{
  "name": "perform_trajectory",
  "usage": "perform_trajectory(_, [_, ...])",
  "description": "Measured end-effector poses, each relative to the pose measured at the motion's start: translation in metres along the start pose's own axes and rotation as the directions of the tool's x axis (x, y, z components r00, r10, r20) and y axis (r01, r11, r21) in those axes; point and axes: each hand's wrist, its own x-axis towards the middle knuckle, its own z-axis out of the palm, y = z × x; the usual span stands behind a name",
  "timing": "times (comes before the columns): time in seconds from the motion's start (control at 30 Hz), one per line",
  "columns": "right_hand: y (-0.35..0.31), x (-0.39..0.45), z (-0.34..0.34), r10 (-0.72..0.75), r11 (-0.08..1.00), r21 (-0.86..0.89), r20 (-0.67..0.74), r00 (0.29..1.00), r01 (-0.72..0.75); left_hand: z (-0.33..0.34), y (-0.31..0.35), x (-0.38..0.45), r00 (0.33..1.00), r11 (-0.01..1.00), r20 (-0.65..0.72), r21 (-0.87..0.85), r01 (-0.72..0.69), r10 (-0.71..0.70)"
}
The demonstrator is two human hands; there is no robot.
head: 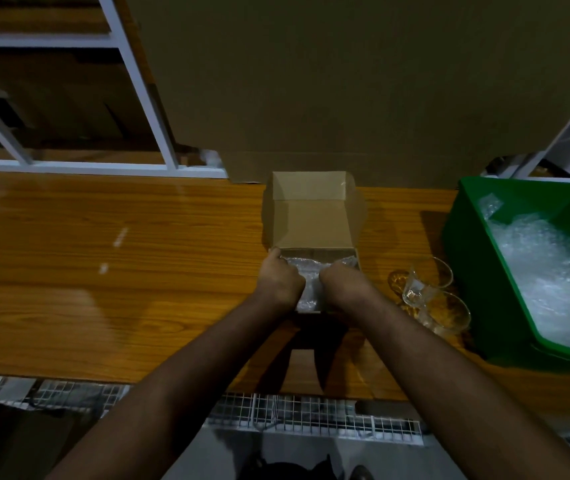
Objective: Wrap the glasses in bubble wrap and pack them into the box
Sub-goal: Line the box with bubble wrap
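Meanwhile, at a wooden table (138,237), a bundle of bubble wrap (306,271) is being pressed down into a small cardboard box (311,220) whose lid stands open toward the far wall. Both hands are set inside the box's near half: the left hand (282,277) is curled at the left wall with its fingers bent over the wrap, and the right hand (340,278) is bent down onto the wrap at the right side. Whether each hand is pinching the plastic or only pushing on it cannot be told, as the fingertips are hidden in the folds and the light is poor. No glass can be made out through the wrap, so what is bundled inside is judged, not seen.

Just right of the box, two bare glasses (429,296) are seen lying together on the table, apparently on their sides, not yet wrapped. Beyond them, a green bin (467,244) holding more loose bubble wrap is set at the table's right end.

The step in hand is judged to be the seating of a wrapped piece in the box. Next, a fresh sheet would need to be drawn from the bin and one of the bare glasses taken up carefully, since they touch each other.
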Motion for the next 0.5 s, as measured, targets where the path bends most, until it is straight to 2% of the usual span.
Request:
perform_trajectory(0.2, [0.004, -0.010, -0.001, -0.012, 0.999, 0.033, -0.089, 0.996, 0.015, -0.001, -0.007, -0.007, 0.998, 0.999, -0.055, -0.026, 0.021, -0.023])
perform_trajectory(0.33, [0.007, -0.020, -0.011, -0.076, 0.997, -0.031, -0.149, 0.986, 0.072, -0.007, -0.007, -0.010, 0.998, 0.999, -0.058, -0.022, 0.024, -0.025])
perform_trajectory(0.5, [0.007, -0.020, -0.005, -0.103, 0.987, -0.128, -0.073, 0.992, 0.093, -0.002, 0.001, -0.006, 0.999, 0.999, -0.026, -0.027, 0.033, -0.034])
